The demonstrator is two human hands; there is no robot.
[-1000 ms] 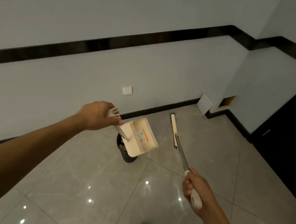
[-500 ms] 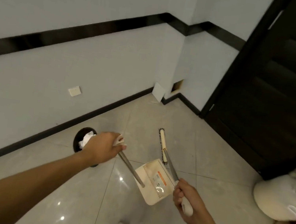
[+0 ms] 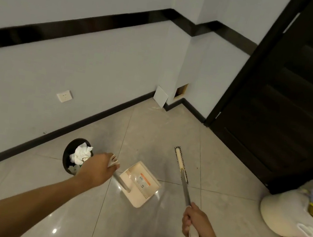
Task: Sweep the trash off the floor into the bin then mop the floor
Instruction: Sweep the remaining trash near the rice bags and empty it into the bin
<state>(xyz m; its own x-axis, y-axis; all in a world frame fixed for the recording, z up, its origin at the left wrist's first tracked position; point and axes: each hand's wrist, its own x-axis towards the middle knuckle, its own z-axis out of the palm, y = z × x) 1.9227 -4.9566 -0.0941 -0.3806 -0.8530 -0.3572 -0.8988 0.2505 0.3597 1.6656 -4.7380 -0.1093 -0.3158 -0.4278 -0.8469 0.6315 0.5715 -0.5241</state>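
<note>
Well, both tools look light and stiff: the left hand [image 3: 97,167] is curled round the white grip atop the dustpan [image 3: 141,185]'s thin metal pole, its cream plastic scoop hanging low over the glossy tiled floor [image 3: 150,129] just right of the dark round bin [image 3: 68,152]. The right hand [image 3: 195,229] is wrapped round the white end grip of the broom [image 3: 180,165], whose slim steel shaft runs forward to a narrow cream head with dark bristles. I'd judge those 2 end grips the right hold, though long poles swing easily; the crumpled white paper [image 3: 82,154] in the bin looks soft and weightless.
</note>
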